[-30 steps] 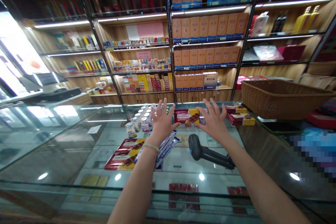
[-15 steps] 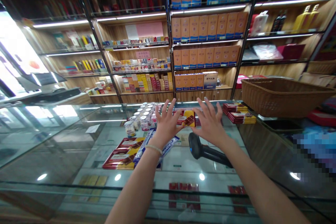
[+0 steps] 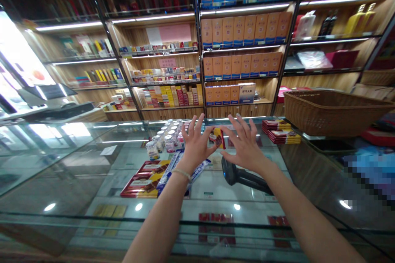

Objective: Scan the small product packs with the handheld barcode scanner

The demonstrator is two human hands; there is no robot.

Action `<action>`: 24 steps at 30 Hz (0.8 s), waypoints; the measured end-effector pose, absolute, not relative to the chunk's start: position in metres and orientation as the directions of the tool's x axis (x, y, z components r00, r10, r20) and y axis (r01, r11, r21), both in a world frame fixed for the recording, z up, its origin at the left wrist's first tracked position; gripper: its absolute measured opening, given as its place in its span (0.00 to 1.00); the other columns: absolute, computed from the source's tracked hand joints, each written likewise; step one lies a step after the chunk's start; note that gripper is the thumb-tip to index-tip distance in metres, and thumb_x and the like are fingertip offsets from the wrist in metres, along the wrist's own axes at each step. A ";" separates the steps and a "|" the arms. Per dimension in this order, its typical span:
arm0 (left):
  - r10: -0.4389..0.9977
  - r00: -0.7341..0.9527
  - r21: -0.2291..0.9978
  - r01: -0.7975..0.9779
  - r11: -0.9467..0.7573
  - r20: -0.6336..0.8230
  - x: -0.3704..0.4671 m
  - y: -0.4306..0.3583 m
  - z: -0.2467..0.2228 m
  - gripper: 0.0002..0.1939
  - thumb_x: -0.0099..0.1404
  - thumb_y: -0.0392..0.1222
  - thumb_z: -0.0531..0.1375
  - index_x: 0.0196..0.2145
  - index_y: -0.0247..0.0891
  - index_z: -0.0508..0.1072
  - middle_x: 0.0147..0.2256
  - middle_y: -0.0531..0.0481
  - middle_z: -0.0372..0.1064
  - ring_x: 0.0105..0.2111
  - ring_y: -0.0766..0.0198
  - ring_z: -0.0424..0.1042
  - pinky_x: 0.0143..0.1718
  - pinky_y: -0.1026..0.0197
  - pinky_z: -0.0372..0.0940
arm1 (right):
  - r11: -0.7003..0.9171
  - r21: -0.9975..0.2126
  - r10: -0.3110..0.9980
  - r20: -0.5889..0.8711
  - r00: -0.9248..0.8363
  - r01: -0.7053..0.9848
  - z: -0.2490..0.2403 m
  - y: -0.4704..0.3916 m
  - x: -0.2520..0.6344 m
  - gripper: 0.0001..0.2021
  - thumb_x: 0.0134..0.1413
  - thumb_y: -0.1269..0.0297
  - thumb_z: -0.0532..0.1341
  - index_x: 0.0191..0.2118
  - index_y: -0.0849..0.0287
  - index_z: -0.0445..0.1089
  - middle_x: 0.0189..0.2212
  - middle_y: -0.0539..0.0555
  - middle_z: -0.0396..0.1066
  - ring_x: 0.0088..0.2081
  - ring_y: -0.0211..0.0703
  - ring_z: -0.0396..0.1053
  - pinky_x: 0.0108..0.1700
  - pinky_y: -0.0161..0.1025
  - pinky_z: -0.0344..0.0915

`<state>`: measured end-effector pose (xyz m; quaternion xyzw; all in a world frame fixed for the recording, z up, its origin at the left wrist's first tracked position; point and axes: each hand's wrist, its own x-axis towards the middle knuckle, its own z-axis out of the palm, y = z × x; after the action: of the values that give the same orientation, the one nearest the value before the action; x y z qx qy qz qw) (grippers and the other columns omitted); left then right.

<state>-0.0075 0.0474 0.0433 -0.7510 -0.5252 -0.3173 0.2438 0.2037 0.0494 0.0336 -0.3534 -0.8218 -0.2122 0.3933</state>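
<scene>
Above the glass counter, a red and yellow chocolate bar (image 3: 217, 137) is turned partly edge-on between my hands. My left hand (image 3: 198, 141) has its thumb and index finger closed on the bar; the other fingers point up. Just right of the bar is my right hand (image 3: 243, 141), fingers spread, its index fingertip at the bar's upper corner; whether it touches is unclear. A black barcode scanner (image 3: 230, 171) lies below my right hand. Blue-and-white wrapped packs (image 3: 169, 174) lie partly under my left forearm, overlapping flat chocolate bars (image 3: 142, 183).
Small capped bottles (image 3: 169, 141) stand grouped left of my hands. Stacked chocolate bars (image 3: 282, 133) lie at the right, near a wicker basket (image 3: 333, 113). The glass counter (image 3: 210, 209) has goods beneath it. Behind, shelves hold orange boxes (image 3: 240, 65).
The chocolate bar has turned from facing me broadly to a narrower, slanted view. My right fingers have shifted slightly left, and its thumb has come away from the bar's lower edge.
</scene>
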 end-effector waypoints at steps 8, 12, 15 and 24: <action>0.646 0.154 0.083 0.943 -0.322 0.748 -0.016 0.048 0.048 0.34 0.57 0.61 0.72 0.60 0.55 0.74 0.77 0.46 0.33 0.76 0.34 0.31 0.71 0.26 0.31 | 0.546 -0.123 0.583 0.766 -0.270 0.829 0.022 0.073 0.220 0.36 0.59 0.61 0.61 0.71 0.53 0.54 0.76 0.64 0.41 0.77 0.61 0.37 0.72 0.70 0.38; 0.638 0.238 0.037 0.922 -0.386 0.732 -0.010 0.047 0.044 0.35 0.56 0.61 0.72 0.61 0.58 0.74 0.77 0.47 0.32 0.76 0.34 0.31 0.71 0.28 0.30 | 0.535 -0.068 0.615 0.715 -0.333 0.842 0.016 0.075 0.218 0.39 0.57 0.50 0.67 0.72 0.49 0.55 0.77 0.65 0.38 0.76 0.67 0.36 0.70 0.73 0.37; 0.638 0.287 0.012 0.906 -0.422 0.715 -0.003 0.045 0.042 0.34 0.56 0.60 0.73 0.59 0.56 0.76 0.77 0.45 0.33 0.76 0.34 0.32 0.72 0.29 0.29 | 0.550 -0.056 0.610 0.708 -0.355 0.834 0.016 0.073 0.214 0.40 0.55 0.47 0.69 0.71 0.47 0.57 0.77 0.65 0.39 0.76 0.67 0.37 0.70 0.73 0.37; 0.650 0.321 0.004 0.895 -0.447 0.689 -0.005 0.043 0.044 0.37 0.57 0.64 0.71 0.61 0.52 0.73 0.77 0.42 0.30 0.76 0.34 0.32 0.72 0.29 0.28 | 0.557 -0.080 0.593 0.735 -0.328 0.827 0.021 0.071 0.214 0.32 0.55 0.52 0.70 0.64 0.49 0.66 0.76 0.65 0.44 0.76 0.66 0.39 0.70 0.72 0.38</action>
<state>-0.0052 0.0431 0.0444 -0.7895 -0.4892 -0.3162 0.1934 0.2144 0.0706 0.0207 -0.4439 -0.7997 -0.1569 0.3726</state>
